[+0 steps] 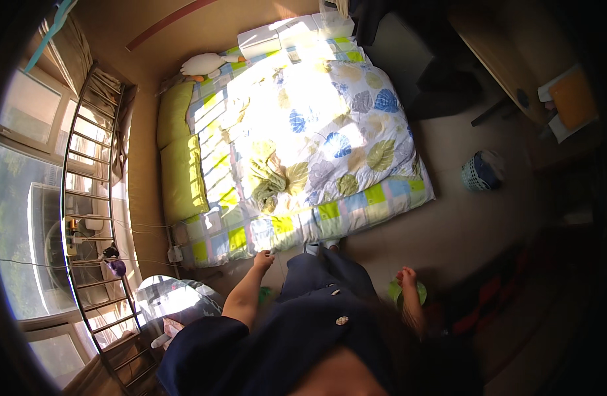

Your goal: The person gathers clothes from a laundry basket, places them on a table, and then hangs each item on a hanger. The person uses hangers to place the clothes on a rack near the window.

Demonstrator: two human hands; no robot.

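Note:
My left hand hangs beside the near edge of the bed, its fingers curled and nothing visible in it. On the other side of my body, my right hand hangs with loosely bent fingers over a green round container, apparently holding nothing. Before me stands a bed with a checkered sheet. A rumpled quilt with a leaf print covers much of it, and a bunched green cloth lies at its near left part. Two yellow-green pillows lie at the left end, and a white goose plush at the far left corner.
White boxes line the bed's far edge. A metal ladder-like rack stands by the window at left, near a small glossy table. On the floor at right is a plastic basket with cloth. A dark cabinet-like object stands beyond the bed.

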